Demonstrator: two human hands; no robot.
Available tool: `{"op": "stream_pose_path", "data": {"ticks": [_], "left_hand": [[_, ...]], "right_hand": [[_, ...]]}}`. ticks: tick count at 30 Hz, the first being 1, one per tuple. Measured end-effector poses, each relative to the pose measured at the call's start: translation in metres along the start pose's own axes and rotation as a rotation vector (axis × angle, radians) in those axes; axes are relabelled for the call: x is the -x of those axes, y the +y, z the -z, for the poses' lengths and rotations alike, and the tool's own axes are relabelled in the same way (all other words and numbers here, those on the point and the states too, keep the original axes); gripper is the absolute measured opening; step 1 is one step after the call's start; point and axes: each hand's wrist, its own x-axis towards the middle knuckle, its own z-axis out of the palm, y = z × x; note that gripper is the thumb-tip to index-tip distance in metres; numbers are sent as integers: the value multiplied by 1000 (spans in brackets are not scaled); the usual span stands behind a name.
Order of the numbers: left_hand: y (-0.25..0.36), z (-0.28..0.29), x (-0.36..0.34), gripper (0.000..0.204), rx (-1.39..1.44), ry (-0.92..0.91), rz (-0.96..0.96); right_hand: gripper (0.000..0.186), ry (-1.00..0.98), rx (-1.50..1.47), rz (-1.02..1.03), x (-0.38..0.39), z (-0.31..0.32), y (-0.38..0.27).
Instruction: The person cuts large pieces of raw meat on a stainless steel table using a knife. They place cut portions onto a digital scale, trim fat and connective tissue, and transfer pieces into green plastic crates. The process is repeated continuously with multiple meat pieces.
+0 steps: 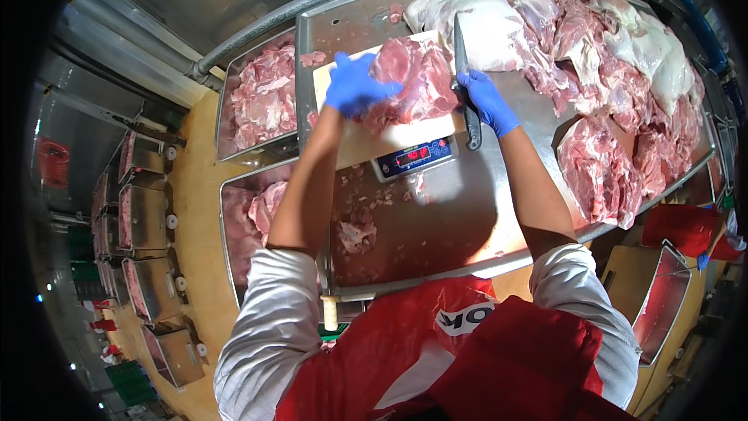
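A large piece of raw pink meat [417, 82] lies on a white cutting board [370, 144], which sits over a small digital scale [415, 160] with a red lit display. My left hand [357, 87], in a blue glove, rests against the left edge of the meat with its fingers spread. In my blue-gloved right hand [488, 103] is a knife [460, 47], held by its dark handle at the right side of the board. Its long blade points away from me, passing close to the meat's right edge.
More meat, partly covered in white fat [485, 27], is heaped along the far and right sides of the steel table [413, 238]. Metal tubs of cut meat [265, 97] stand at the table's left. Small scraps [357, 235] lie near me. Wheeled metal carts [148, 288] line the left floor.
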Motion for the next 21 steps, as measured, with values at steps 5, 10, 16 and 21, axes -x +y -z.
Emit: {"op": "stream_pose_path", "data": {"ticks": [5, 10, 16, 21], "left_hand": [[24, 1, -41, 67, -199, 163, 92], [32, -3, -47, 59, -252, 135, -22], [-6, 18, -45, 48, 11, 13, -44], [-15, 18, -46, 38, 121, 95, -72]], "right_hand": [[22, 79, -13, 53, 48, -24, -36], [19, -118, 190, -106, 37, -13, -44], [24, -338, 238, -26, -17, -41, -75], [28, -300, 567, 1, -27, -69, -90]]}}
